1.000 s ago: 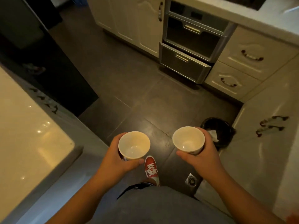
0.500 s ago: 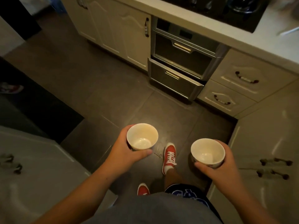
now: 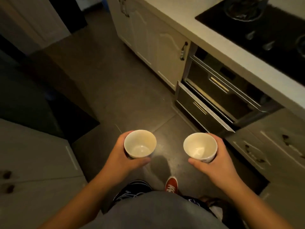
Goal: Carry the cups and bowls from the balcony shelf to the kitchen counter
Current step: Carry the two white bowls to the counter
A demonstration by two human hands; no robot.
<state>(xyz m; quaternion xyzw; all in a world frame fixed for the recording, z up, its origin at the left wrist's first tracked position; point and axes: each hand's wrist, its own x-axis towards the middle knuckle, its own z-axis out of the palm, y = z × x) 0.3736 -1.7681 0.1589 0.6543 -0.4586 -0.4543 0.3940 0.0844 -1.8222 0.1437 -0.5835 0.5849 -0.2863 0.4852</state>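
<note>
Two small white bowls are held upright over the dark tiled floor, both empty. My left hand (image 3: 121, 160) grips the left bowl (image 3: 140, 143) from its outer side, thumb curled under the near rim. My right hand (image 3: 214, 164) grips the right bowl (image 3: 200, 147) the same way, fingers wrapped round its far side. The pale kitchen counter (image 3: 189, 19) runs along the upper right, well above and beyond both bowls.
A black hob (image 3: 257, 28) is set into the counter. Below it sits a built-in oven (image 3: 219, 90) with its lower drawer (image 3: 203, 113) pulled partly out. Cream cabinets (image 3: 148, 38) line the right, another cabinet (image 3: 33, 154) stands at left. My red shoe (image 3: 171, 185) is on the floor.
The view has swung left and forward along the cabinets; the hob and counter have come into view. Both bowls stay gripped and level, now closer together.
</note>
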